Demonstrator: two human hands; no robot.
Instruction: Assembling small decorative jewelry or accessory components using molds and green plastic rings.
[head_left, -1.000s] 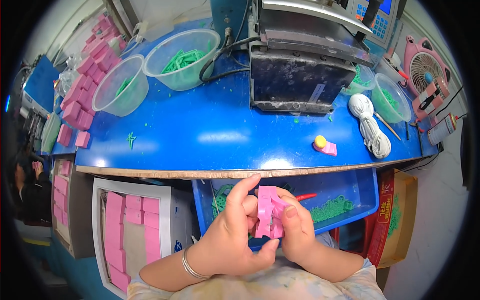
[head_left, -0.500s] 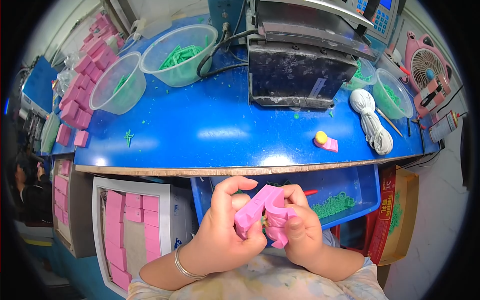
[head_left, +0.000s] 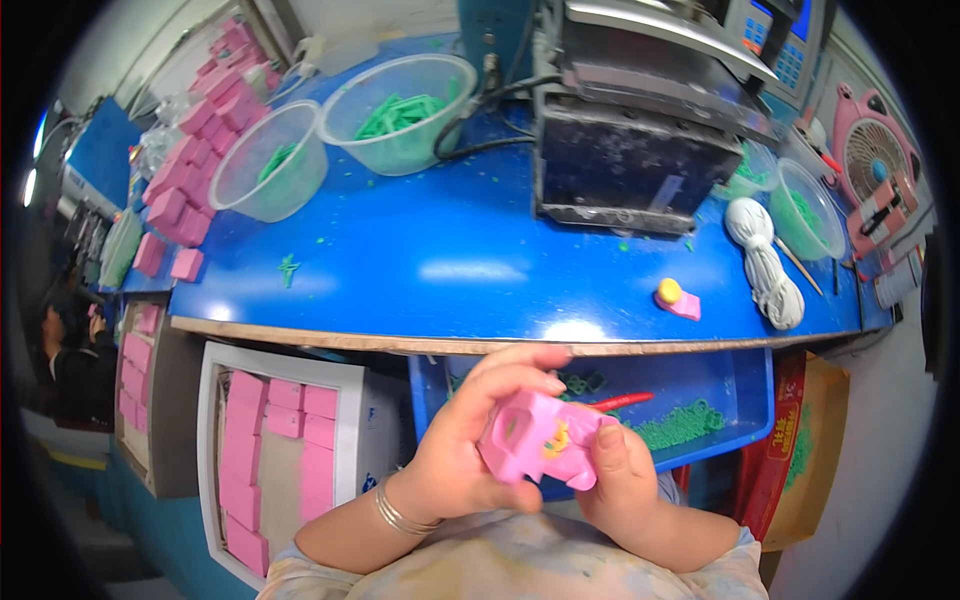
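In front of my body I hold a soft pink rubbery mould (head_left: 525, 425) with both hands. A small yellow piece (head_left: 557, 440) shows in its hollow. My left hand (head_left: 450, 460) grips its left end, with the thumb below and the fingers above. At the other end my right hand (head_left: 622, 485) pinches it, thumb on the front. Beneath and beyond my hands lies a blue tray (head_left: 762, 400) holding green pieces (head_left: 685, 427) and a red-handled tool (head_left: 625, 402).
On the blue table (head_left: 420, 230) stand clear bowls (head_left: 268, 190) of green pieces, a black machine (head_left: 620, 160), a white cord hank (head_left: 763, 265) and a yellow-capped pink piece (head_left: 679, 300). Pink blocks (head_left: 245, 400) fill a white box at lower left. A pink fan (head_left: 875, 150) stands far right.
The mould has turned so its hollow with the yellow piece faces up toward me. My left fingers have straightened along it. The whole view has shifted slightly.
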